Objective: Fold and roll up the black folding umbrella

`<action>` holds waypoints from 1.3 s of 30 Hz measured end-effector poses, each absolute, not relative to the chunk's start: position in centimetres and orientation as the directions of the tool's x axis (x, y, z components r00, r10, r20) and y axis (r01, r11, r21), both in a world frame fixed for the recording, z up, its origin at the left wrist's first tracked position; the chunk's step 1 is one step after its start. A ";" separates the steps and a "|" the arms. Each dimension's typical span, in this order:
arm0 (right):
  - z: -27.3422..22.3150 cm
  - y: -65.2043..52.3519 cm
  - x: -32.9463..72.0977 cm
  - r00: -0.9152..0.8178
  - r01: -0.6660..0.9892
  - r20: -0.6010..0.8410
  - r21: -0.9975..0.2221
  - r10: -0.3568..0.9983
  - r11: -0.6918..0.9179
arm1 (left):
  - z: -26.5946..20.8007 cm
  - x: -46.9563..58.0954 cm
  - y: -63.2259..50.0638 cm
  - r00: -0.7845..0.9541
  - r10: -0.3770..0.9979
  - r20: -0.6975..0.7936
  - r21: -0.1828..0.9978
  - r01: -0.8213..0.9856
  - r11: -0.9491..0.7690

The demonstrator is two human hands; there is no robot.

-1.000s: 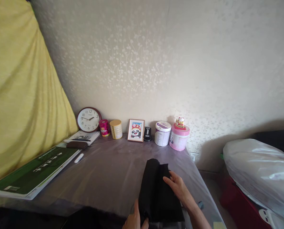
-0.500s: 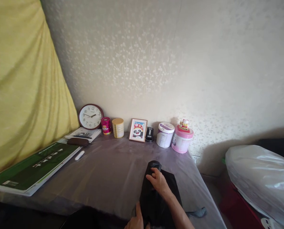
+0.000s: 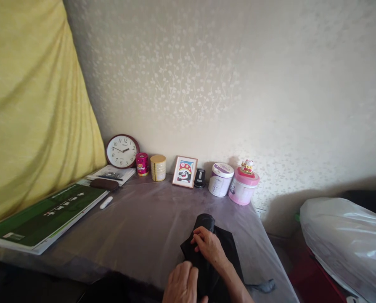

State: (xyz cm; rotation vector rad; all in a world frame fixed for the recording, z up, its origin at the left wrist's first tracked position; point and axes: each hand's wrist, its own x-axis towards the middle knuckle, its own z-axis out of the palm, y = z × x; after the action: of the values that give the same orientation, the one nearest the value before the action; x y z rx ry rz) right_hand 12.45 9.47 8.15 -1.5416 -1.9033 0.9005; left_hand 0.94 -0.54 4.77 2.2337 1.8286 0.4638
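Lying at approx. 5 o'clock on the table (image 3: 137, 235), the black fabric (image 3: 205, 269) looks soft, light and a bit slippery, prob. not fragile but floppy w/o support. R hand (image 3: 209, 248) rests on it toward 12 o'clock, fingers bent, thumb near index; can't tell if they pinch. L hand (image 3: 181, 283), at its 7 o'clock, has fingers curled together; grip hidden. Best hold, imo: folded 12 o'clock end plus 6 o'clock end, broad contact.

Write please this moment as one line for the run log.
left hand: at near part of black fabric | right hand: over far part | fabric: on table | behind: framed panda picture, clock
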 end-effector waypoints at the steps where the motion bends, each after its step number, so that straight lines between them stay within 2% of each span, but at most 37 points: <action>1: 8.2 9.4 12.5 -0.216 0.627 -0.008 -0.767 0.976 0.132 | 4.3 1.0 -0.1 0.233 0.941 0.246 0.316 0.898 -0.305; 3: 8.3 9.3 12.5 -0.219 0.627 -0.007 -0.767 0.976 0.135 | 2.9 0.8 0.7 0.324 0.825 0.463 0.197 0.870 -0.452; 4: 8.4 9.2 12.5 -0.221 0.627 -0.006 -0.767 0.975 0.137 | 2.2 0.5 1.0 0.378 0.772 0.511 0.138 0.850 -0.508; 6: 8.5 9.1 12.5 -0.227 0.626 -0.003 -0.766 0.974 0.144 | 0.7 -0.2 1.3 0.364 0.762 0.536 0.104 0.867 -0.488; 10: 8.6 9.2 12.5 -0.224 0.634 0.001 -0.759 0.975 0.147 | -0.8 -0.7 1.0 0.235 0.879 0.416 0.208 0.916 -0.343; 15: 8.8 8.5 12.3 -0.238 0.657 0.040 -0.729 0.971 0.191 | -0.4 1.5 1.0 0.157 0.947 0.282 0.344 0.904 -0.253; 18: 8.9 7.5 12.6 -0.283 0.710 0.154 -0.630 0.947 0.314 | -0.8 2.8 0.9 0.123 0.977 0.177 0.400 0.898 -0.185; 21: 8.6 6.9 13.2 -0.432 0.706 0.284 -0.484 0.856 0.517 | -1.7 3.2 0.8 0.095 0.987 0.130 0.416 0.898 -0.141; 25: 7.5 8.2 14.2 -0.558 0.650 0.334 -0.392 0.759 0.651 | -2.0 3.4 0.8 0.072 0.993 0.098 0.413 0.904 -0.107; 33: 5.9 14.2 15.0 -0.529 0.693 0.332 -0.363 0.781 0.623 | 0.9 3.4 1.3 0.100 0.978 -0.181 0.461 0.888 -0.005; 39: 5.9 16.3 15.3 -0.399 0.774 0.353 -0.365 0.847 0.517 | 3.1 2.8 1.0 0.139 0.958 -0.250 0.456 0.890 -0.010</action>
State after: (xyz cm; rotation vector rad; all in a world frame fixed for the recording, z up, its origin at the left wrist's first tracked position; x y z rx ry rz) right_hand 15.33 16.27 5.93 -1.3219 -2.2646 0.1937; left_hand 2.77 1.00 3.10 1.9149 1.7669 0.1756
